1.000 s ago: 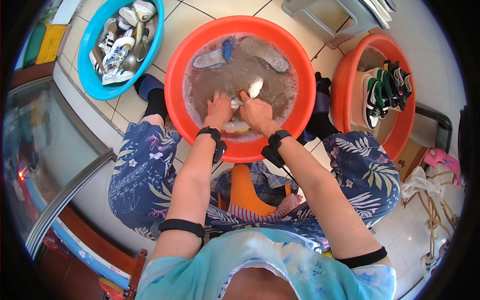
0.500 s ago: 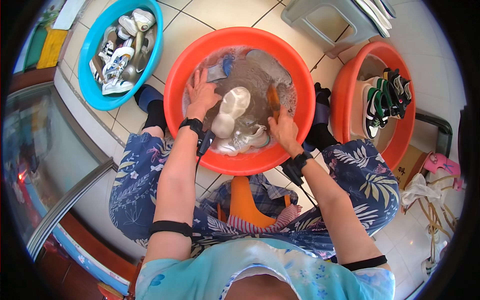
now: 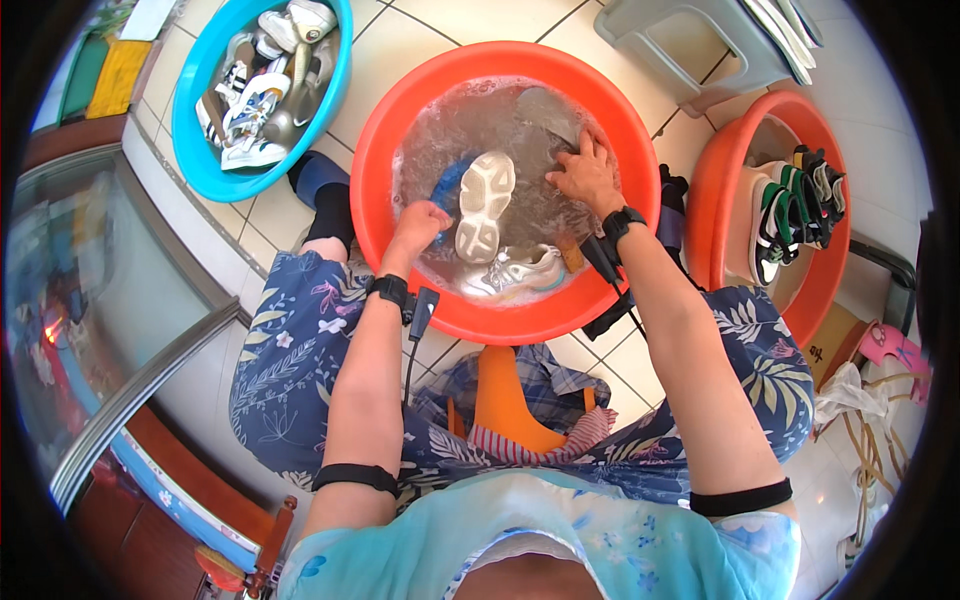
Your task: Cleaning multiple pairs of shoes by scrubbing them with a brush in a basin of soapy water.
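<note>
My left hand [image 3: 422,226], its fingers closed, is at the left side of a red basin [image 3: 500,52] of murky, sudsy water. A curved blue thing [image 3: 447,188], partly under water, lies against its fingers; whether they grip it is unclear. My right hand [image 3: 588,178] is spread open at the basin's right side, fingertips in the water near a submerged grey shoe [image 3: 547,112]. Between my hands floats a white shoe [image 3: 487,195], sole up. Another white shoe [image 3: 525,268] lies at the near side, beside a brown brush-like piece [image 3: 571,254] below my right wrist.
A blue basin [image 3: 182,130] holding several shoes stands at the far left. To the right is another red basin [image 3: 705,200] with black, green and white shoes [image 3: 785,210]. A grey stool [image 3: 690,60] stands behind it; a glass-fronted cabinet [image 3: 110,270] is at my left.
My right hand has let go of the brown piece and moved farther out, fingers spread. My left hand has come nearer and closed. The floating shoe has turned more upright, its sole fully showing.
</note>
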`<state>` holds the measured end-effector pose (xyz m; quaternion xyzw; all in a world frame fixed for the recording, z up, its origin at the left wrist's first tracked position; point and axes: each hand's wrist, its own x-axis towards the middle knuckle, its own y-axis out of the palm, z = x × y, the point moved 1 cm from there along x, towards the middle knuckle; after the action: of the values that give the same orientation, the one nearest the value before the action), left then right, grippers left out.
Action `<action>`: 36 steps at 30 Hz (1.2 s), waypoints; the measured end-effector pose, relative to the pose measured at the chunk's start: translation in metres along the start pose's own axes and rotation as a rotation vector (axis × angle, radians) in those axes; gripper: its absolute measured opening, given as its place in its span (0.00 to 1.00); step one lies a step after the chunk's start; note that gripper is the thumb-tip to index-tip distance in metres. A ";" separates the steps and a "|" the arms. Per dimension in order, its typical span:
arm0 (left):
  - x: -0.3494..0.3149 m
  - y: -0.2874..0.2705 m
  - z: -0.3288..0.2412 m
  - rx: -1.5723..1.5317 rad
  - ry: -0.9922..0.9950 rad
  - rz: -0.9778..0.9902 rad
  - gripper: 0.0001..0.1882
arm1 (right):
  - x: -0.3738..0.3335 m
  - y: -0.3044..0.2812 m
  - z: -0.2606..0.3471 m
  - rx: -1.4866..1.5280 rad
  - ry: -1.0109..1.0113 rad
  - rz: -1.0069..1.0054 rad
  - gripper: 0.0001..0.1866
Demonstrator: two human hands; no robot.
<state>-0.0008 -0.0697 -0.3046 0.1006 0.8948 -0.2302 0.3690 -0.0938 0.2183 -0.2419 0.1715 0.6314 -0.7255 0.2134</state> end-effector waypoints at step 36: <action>-0.190 0.045 -0.139 0.186 0.771 -0.266 0.43 | -0.204 -0.086 0.049 1.441 -0.013 0.092 0.13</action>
<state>0.0643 0.0355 -0.0995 0.0957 0.9480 -0.3013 -0.0365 0.0349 0.1987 -0.0564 0.2920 -0.0133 -0.9529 0.0813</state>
